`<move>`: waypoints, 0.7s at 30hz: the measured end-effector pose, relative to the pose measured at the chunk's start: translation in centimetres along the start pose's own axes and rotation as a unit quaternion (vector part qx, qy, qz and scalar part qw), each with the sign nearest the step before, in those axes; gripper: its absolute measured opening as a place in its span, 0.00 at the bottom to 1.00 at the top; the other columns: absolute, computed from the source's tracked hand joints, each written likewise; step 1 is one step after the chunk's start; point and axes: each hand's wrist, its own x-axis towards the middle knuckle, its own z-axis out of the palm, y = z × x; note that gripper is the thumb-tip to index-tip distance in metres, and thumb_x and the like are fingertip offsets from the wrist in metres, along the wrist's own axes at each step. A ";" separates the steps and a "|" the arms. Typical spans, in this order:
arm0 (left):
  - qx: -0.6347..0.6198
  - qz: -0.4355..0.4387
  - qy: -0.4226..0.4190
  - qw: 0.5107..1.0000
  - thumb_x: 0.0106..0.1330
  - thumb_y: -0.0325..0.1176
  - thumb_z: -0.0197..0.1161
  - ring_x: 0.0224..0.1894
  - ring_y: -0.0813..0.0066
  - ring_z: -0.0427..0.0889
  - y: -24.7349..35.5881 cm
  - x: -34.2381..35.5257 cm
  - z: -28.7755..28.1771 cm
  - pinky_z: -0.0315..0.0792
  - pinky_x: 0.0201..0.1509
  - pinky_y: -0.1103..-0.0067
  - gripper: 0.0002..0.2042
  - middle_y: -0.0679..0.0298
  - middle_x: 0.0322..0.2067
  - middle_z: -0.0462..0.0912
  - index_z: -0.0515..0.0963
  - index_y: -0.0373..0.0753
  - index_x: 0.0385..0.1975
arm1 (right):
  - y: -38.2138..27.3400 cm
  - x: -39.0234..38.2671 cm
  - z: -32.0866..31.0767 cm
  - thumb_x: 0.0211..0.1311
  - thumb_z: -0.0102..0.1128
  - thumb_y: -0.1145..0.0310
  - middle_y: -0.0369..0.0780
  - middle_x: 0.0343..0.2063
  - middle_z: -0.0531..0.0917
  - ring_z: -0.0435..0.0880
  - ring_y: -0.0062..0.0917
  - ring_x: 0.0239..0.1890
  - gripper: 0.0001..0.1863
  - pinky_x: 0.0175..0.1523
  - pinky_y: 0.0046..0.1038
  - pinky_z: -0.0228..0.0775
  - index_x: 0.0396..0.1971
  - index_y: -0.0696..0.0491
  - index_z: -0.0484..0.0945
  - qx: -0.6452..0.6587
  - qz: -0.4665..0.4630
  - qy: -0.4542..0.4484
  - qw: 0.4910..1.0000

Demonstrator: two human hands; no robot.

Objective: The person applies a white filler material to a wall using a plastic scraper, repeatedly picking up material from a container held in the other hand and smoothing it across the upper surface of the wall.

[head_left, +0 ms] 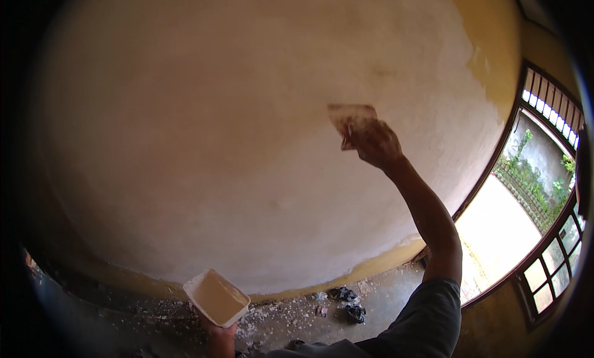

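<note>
Scraper (348, 114), wide, flat and pale-smeared, is clasped in the right hand (375, 144).

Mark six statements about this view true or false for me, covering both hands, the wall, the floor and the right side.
1. The right hand holds a flat scraper. True.
2. The left hand holds nothing. False: it holds a shallow container.
3. The container is empty. False: pale material is in it.
4. Dark crumpled bags lie on the floor. True.
5. The wall is yellow all over. False: most of it is pale, with yellow at the upper right and along the bottom.
6. A barred grille shows at the right. True.
</note>
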 end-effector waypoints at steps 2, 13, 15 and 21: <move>-0.030 -0.023 -0.012 0.999 0.71 0.66 0.42 0.63 0.60 0.73 -0.4 0.1 0.8 0.68 0.66 0.58 0.35 0.68 0.60 0.75 0.59 0.51 0.71 | -1.5 -2.0 -2.1 0.53 0.69 0.72 0.35 0.33 0.84 0.85 0.31 0.39 0.11 0.40 0.35 0.81 0.37 0.47 0.82 0.116 -0.065 -0.011 0.991; 0.551 0.338 -0.031 0.762 0.58 0.45 0.71 0.63 0.56 0.73 -0.4 -0.8 -3.5 0.70 0.63 0.56 0.39 0.54 0.63 0.70 0.61 0.39 0.68 | 22.9 8.8 -3.2 0.69 0.56 0.62 0.38 0.40 0.86 0.86 0.37 0.41 0.10 0.47 0.37 0.80 0.44 0.42 0.83 -0.249 0.333 0.002 0.909; 0.648 0.402 -0.043 0.646 0.68 0.54 0.58 0.63 0.57 0.73 -0.6 -0.3 -4.3 0.72 0.62 0.55 0.31 0.61 0.61 0.73 0.65 0.45 0.67 | 24.0 12.5 -3.2 0.61 0.60 0.69 0.37 0.44 0.86 0.80 0.35 0.55 0.08 0.63 0.45 0.69 0.36 0.41 0.85 -0.083 0.383 0.061 0.918; 0.521 0.227 -0.004 0.823 0.63 0.50 0.63 0.61 0.55 0.74 -3.5 1.8 -4.3 0.69 0.65 0.59 0.33 0.57 0.59 0.75 0.66 0.41 0.66 | 26.1 9.5 -2.4 0.64 0.57 0.65 0.41 0.38 0.86 0.86 0.36 0.41 0.08 0.45 0.42 0.78 0.39 0.46 0.84 -0.244 0.227 -0.046 0.942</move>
